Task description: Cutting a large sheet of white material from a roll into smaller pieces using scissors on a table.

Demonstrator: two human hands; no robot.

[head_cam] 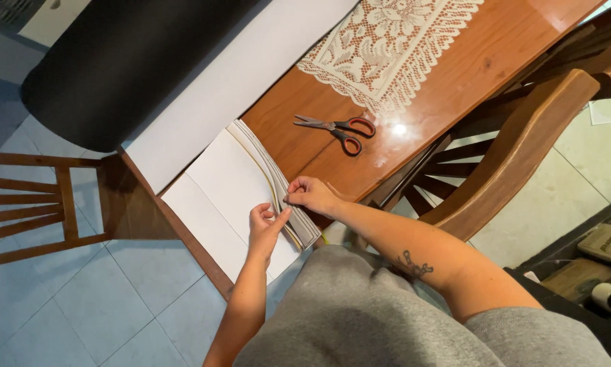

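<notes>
A wooden surface point(455, 75) is standing over pale floor tiles, a lace runner point(387, 47) lying across it. At its near edge, the left hand point(265, 228) and right hand point(312, 195) are each pinching their grip shut on a grey strip point(278, 178) lying along white paper point(217, 197). Scissors point(337, 129) are resting nearby.
</notes>
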